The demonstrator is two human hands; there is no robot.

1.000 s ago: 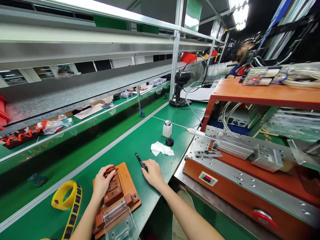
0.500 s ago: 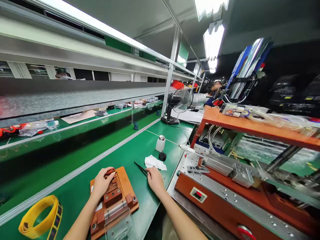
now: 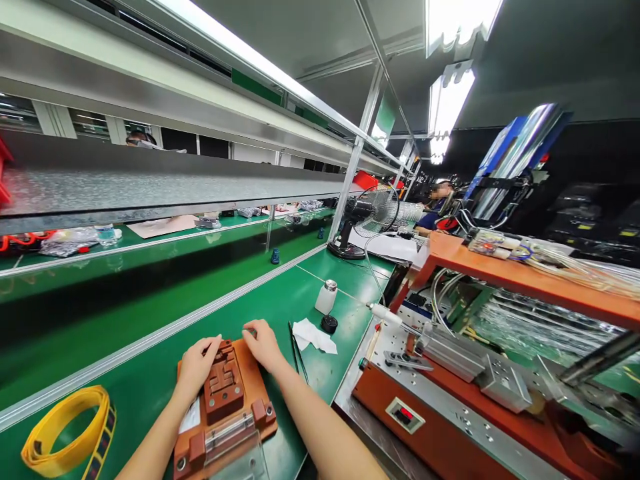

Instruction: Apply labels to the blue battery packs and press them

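A reddish-brown jig (image 3: pixel 260 383) with a raised slotted block and a clear hinged cover lies in front of me. My left hand (image 3: pixel 197 363) is on its far left side, its fingers closed against the block's edge; any small part under them is hidden. My right hand (image 3: pixel 263 343) is at the jig's far right edge, thumb and forefinger slightly apart, with nothing visible between them. Black tweezers (image 3: pixel 299 353) lie on the green bench right of that hand. Beside them is a crumpled white wipe (image 3: pixel 315 337).
A white bottle (image 3: pixel 326 298) and black cap (image 3: pixel 329 324) stand behind the wipe. At left lies a coiled yellow strap (image 3: pixel 65 433). A brown and metal machine (image 3: pixel 380 393) borders the right side. A black fan (image 3: pixel 350 230) and a person (image 3: pixel 440 200) are farther back.
My right hand has let go of the tweezers and moved left to the jig. My left hand has shifted slightly, uncovering more of the slotted block. The camera view has turned a little.
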